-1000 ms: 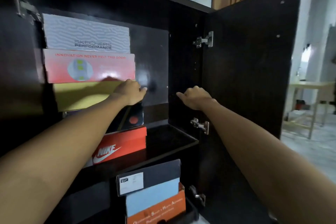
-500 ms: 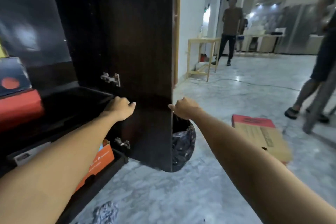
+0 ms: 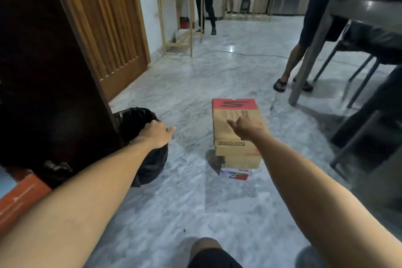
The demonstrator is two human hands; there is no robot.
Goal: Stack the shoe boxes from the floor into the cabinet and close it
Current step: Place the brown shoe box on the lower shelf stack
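A small stack of shoe boxes stands on the marble floor. On top lies a brown Skechers box [image 3: 230, 115] with a red end; a second brown box [image 3: 242, 160] and a white and red box [image 3: 236, 174] lie under it. My right hand [image 3: 245, 127] is stretched out over the top box with loosely curled fingers and holds nothing. My left hand [image 3: 157, 134] hovers empty in front of a black bin bag, near the edge of the open dark cabinet door [image 3: 50, 85]. An orange box [image 3: 19, 198] inside the cabinet shows at the lower left.
A bin lined with a black bag [image 3: 150, 159] stands by the cabinet door. A slatted wooden door [image 3: 113, 28] is behind it. At the right are a dark table and chair legs [image 3: 309, 65] and a standing person's legs [image 3: 291, 65]. More people and a wooden table [image 3: 178, 17] are farther back.
My view has swung from the cabinet shelves right and down to the floor. Both hands have left the cabinet and now reach toward the stacked boxes on the floor.
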